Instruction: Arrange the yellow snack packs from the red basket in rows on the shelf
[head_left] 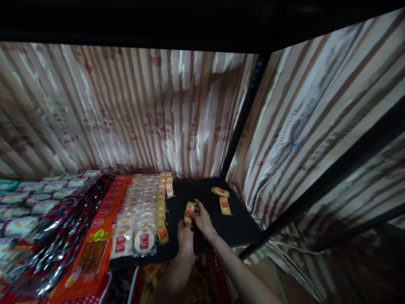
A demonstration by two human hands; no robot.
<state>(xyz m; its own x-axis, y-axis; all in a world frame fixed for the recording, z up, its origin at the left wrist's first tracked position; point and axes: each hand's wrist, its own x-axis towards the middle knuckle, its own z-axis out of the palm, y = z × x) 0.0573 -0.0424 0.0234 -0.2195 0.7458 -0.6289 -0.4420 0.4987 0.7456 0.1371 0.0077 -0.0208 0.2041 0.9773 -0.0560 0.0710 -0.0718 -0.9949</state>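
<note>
Over the black shelf board (205, 192), a small yellow wrapped snack packet (189, 210) with a red label is between my two hands. My right hand (203, 218) grips it from the right side, fingers bent around its edge. My left hand (185, 237) pinches its near end. To the left of the hands runs a row of similar yellow packets (161, 211), the nearest one (162, 233) with its red label up. Two more yellow packets lie apart on the right, one crosswise (220, 192) and one lengthwise (225, 206).
Left of the yellow row stand clear-wrapped round pastries (144, 240), orange snack bags (93, 249) and dark shiny bags (60, 249). A red crate (221, 270) with yellow packets sits below the front edge. A black post (243, 114) rises at the back corner before striped sheeting (177, 105).
</note>
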